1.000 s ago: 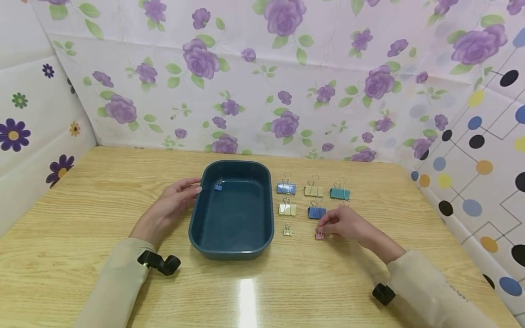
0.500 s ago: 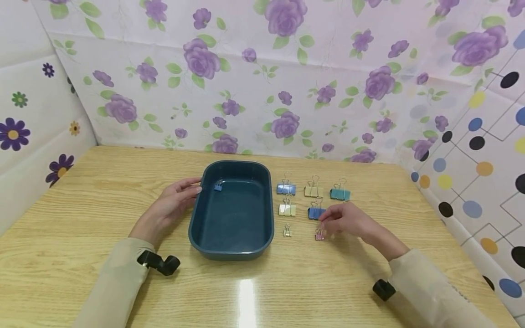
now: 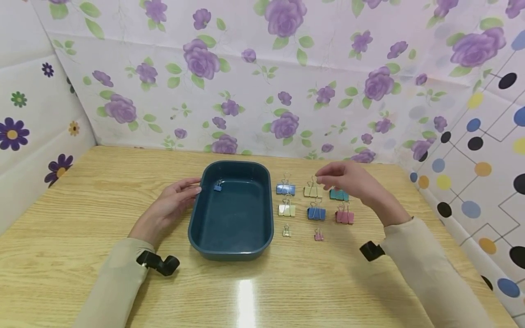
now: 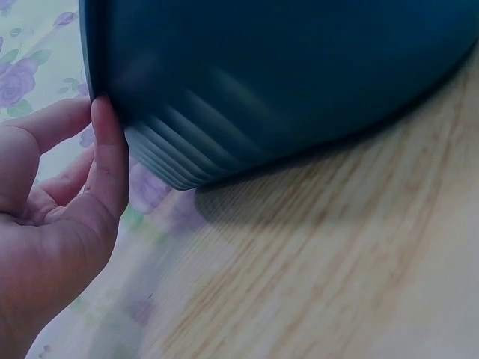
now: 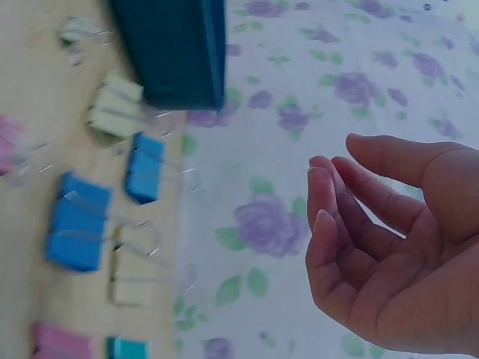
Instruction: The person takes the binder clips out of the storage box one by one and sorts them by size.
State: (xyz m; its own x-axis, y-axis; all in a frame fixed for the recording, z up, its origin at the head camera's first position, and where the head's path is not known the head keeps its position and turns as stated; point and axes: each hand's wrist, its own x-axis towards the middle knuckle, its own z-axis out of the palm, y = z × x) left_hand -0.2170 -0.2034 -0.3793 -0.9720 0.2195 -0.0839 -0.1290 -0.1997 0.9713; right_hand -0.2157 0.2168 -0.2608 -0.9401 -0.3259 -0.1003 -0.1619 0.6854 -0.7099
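Note:
My left hand [image 3: 174, 202] holds the left rim of a deep dark-teal plastic tray [image 3: 232, 251]; in the left wrist view its fingertips [image 4: 106, 123] meet at the rim. A small blue binder clip [image 3: 218, 186] lies inside the tray. My right hand [image 3: 348, 181] hovers over the back row of clips, with nothing in its loosely bent fingers, thumb apart in the right wrist view. Below and beside it stand a yellow binder clip [image 3: 312, 192] and a green one [image 3: 339, 195], partly hidden by the hand.
Right of the tray are a light-blue clip [image 3: 285, 189], a pale-yellow clip [image 3: 286, 210], a dark-blue clip [image 3: 316, 213], a pink clip [image 3: 344, 217], a small pale clip [image 3: 286, 232] and a small pink clip [image 3: 318, 237]. A flowered cloth [image 3: 246, 91] hangs behind the table.
My right hand has let go of the small pink binder clip at the front and moved up and back over the rear row. My left hand and the tray have stayed still.

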